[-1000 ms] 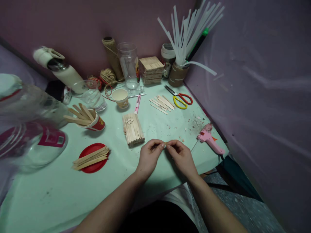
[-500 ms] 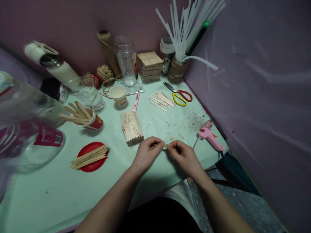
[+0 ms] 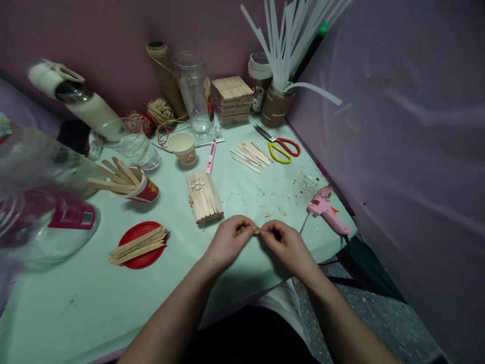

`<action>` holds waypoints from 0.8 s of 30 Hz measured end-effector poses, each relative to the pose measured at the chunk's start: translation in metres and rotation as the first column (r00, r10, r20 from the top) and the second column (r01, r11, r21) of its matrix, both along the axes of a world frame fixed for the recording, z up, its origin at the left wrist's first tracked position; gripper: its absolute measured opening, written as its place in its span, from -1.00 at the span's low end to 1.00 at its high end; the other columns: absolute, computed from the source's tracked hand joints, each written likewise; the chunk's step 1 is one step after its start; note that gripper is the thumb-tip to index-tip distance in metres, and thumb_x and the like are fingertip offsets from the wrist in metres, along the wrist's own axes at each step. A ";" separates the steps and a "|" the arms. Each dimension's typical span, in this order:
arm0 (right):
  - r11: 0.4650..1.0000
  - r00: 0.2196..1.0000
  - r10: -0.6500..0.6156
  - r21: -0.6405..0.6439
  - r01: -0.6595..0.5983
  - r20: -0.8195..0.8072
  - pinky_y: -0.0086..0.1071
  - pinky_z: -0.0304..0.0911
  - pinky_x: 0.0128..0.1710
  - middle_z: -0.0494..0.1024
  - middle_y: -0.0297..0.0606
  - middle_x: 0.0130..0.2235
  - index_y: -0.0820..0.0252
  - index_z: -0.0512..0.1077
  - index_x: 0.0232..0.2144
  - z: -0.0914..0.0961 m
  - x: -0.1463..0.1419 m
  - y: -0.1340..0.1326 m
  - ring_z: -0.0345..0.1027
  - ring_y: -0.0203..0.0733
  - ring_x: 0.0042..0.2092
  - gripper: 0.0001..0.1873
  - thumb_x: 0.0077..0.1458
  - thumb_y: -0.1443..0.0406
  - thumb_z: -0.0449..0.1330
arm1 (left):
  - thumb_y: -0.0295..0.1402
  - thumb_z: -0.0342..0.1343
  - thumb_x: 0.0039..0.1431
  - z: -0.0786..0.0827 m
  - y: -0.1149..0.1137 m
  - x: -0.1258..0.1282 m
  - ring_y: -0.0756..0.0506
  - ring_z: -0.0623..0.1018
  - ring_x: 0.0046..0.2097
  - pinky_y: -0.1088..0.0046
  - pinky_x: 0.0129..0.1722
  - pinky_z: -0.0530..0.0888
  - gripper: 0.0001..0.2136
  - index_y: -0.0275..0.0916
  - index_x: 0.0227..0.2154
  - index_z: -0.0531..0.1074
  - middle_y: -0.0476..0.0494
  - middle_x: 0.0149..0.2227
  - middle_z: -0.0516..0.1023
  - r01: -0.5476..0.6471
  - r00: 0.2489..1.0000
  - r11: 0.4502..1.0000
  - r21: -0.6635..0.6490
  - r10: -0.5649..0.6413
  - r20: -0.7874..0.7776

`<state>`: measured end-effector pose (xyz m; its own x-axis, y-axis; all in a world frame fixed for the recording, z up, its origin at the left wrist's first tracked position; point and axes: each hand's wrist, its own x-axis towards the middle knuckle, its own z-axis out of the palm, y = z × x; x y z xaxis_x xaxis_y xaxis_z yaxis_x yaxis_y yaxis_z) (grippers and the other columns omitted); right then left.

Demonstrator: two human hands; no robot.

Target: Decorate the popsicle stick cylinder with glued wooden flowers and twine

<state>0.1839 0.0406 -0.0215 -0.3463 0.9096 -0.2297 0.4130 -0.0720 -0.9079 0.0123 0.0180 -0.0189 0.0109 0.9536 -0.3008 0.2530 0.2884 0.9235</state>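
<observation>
Between the fingertips of both hands is a tiny pale wooden piece (image 3: 257,230), too small to make out fully. My left hand (image 3: 232,237) pinches it from the left, and my right hand (image 3: 286,243) from the right, just above the table's near edge. Beyond my left hand lies a small box of wooden sticks (image 3: 206,199), with a flower of wooden chips on its top. Small wood scraps (image 3: 276,213) are scattered past my fingers. To the right of my right hand, a pink glue gun (image 3: 326,211) rests on its side.
Scissors (image 3: 278,145) and thin wooden sticks (image 3: 252,155) lie farther back, near a pink cutter (image 3: 211,157). Left are a red lid (image 3: 131,260) bearing sticks and a paper cup (image 3: 149,191) of sticks. Bottles, twine (image 3: 164,76) and a jar of glue sticks (image 3: 278,107) line the back.
Both hands keep their pinch on the small wooden piece, which looks slightly turned between the fingertips. The view has shifted a little; the objects on the table stay where they were.
</observation>
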 end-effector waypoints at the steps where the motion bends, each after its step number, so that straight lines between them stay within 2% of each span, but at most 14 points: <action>1: 1.000 1.000 -0.003 -0.005 0.003 -0.001 -0.37 0.21 -0.37 0.45 -0.33 -0.45 0.16 0.43 -0.40 0.000 0.000 0.000 0.31 -0.21 -0.40 -0.83 0.10 0.20 0.14 | -0.32 0.10 0.12 0.000 0.000 0.000 -0.06 0.49 -0.33 0.44 -0.31 0.36 -0.87 -0.24 -0.40 0.50 -0.05 -0.40 0.55 -0.012 1.000 1.000 -0.003 0.012 0.008; 9: 0.999 0.999 -0.036 -0.021 0.036 -0.013 -0.37 0.21 -0.37 0.46 -0.33 -0.46 0.17 0.43 -0.44 0.001 -0.004 0.002 0.31 -0.22 -0.40 -0.80 0.09 0.17 0.13 | -0.31 0.09 0.14 -0.004 -0.001 0.004 -0.09 0.51 -0.28 0.40 -0.25 0.39 -0.86 -0.24 -0.39 0.49 -0.08 -0.36 0.58 -0.077 0.997 0.996 0.047 0.077 0.003; 15: 0.997 0.997 -0.071 -0.004 0.071 -0.029 -0.38 0.19 -0.42 0.44 -0.34 -0.49 0.16 0.43 -0.46 0.001 -0.005 0.001 0.28 -0.22 -0.43 -0.80 0.08 0.16 0.15 | -0.30 0.08 0.18 -0.002 -0.003 0.007 -0.08 0.51 -0.30 0.41 -0.28 0.39 -0.85 -0.23 -0.40 0.48 -0.07 -0.38 0.56 -0.078 0.996 0.992 0.104 0.083 -0.044; 24: 0.993 0.991 -0.116 -0.006 0.116 -0.069 -0.39 0.18 -0.43 0.43 -0.35 -0.50 0.17 0.42 -0.48 -0.001 -0.006 -0.001 0.26 -0.24 -0.44 -0.80 0.06 0.16 0.18 | -0.30 0.09 0.18 -0.005 -0.004 0.009 -0.07 0.50 -0.30 0.43 -0.27 0.38 -0.86 -0.23 -0.39 0.49 -0.06 -0.37 0.55 -0.093 0.995 0.991 0.097 0.097 -0.034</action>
<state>0.1777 0.0394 -0.0220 -0.2534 0.9442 -0.2106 0.3379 -0.1176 -0.9338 0.0208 0.0138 -0.0237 -0.0909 0.9741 -0.2072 0.2649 0.2242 0.9378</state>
